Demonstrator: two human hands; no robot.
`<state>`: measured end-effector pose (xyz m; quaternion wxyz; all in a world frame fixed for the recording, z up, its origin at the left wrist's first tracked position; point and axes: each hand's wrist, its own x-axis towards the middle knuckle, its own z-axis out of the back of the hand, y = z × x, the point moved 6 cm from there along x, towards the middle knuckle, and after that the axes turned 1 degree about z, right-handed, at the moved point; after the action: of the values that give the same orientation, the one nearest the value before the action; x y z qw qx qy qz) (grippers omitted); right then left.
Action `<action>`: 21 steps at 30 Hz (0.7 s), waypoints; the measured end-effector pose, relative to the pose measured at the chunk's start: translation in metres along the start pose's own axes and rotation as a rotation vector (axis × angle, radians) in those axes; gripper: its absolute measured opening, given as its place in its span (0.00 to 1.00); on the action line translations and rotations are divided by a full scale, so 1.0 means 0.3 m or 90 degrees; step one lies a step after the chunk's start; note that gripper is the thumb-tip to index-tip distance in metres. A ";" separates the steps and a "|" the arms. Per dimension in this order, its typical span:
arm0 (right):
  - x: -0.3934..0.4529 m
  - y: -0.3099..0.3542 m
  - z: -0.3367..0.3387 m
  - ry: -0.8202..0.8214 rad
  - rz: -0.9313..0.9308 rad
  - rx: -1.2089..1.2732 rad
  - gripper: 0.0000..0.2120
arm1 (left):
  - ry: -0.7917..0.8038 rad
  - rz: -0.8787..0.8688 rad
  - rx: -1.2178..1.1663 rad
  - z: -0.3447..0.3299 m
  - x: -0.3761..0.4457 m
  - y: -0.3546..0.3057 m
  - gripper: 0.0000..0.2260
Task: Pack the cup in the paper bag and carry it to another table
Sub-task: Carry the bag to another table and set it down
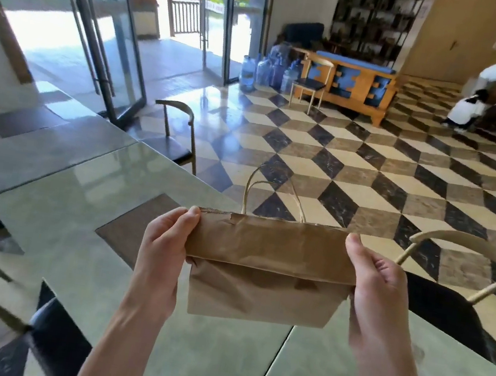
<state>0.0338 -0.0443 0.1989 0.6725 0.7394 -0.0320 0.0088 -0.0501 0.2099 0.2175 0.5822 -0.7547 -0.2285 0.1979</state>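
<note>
A brown paper bag [266, 271] hangs in the air in front of me, above the green glass-topped table [84, 195]. Its top part is folded over toward me, and its twisted paper handles [253, 188] stick up behind the fold. My left hand [162, 258] grips the bag's left edge with the thumb on top. My right hand [379, 291] grips the right edge the same way. No cup shows; the inside of the bag is hidden.
Chairs with black seats stand at the table's right [447, 308], lower left [53, 342] and far side [179, 142]. Beyond lies a checkered floor [370, 180], a wooden bench [349, 84], water jugs [267, 68], glass doors [127, 41], and two people at the far right [493, 89].
</note>
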 end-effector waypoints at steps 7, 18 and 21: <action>-0.107 -0.013 -0.167 0.192 0.002 0.048 0.38 | -0.170 -0.042 0.029 0.214 -0.237 -0.042 0.13; -0.378 0.037 -0.454 0.416 -0.016 0.056 0.19 | -0.429 -0.083 0.082 0.540 -0.588 -0.149 0.18; -0.496 0.034 -0.555 0.493 -0.023 0.075 0.22 | -0.480 -0.101 0.074 0.664 -0.690 -0.172 0.16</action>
<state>-0.1103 0.1256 0.2167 0.5912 0.7191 0.2377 0.2774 -0.3377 0.2590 0.2257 0.5129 -0.5745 -0.4725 0.4286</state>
